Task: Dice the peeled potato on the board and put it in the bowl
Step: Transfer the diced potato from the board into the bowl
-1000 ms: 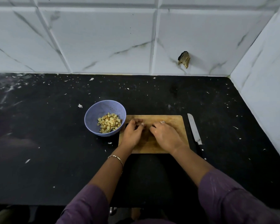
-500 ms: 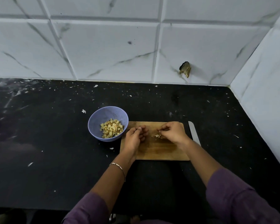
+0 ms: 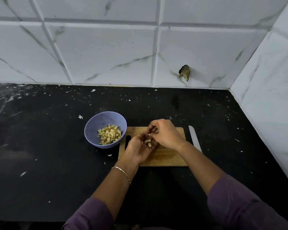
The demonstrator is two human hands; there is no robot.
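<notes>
dim, soft light; wide-angle bending at edges, slight blur.

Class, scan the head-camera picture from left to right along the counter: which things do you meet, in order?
Purple bowl → left hand, cupping potato dice → right hand → knife. The cutting board lies under both hands, so it is left out.

No text, label, brand, number or sign to be read, none made out on the bowl (image 3: 105,117), board (image 3: 170,157), knife (image 3: 194,137), tiles (image 3: 106,52) or counter (image 3: 40,146).
</notes>
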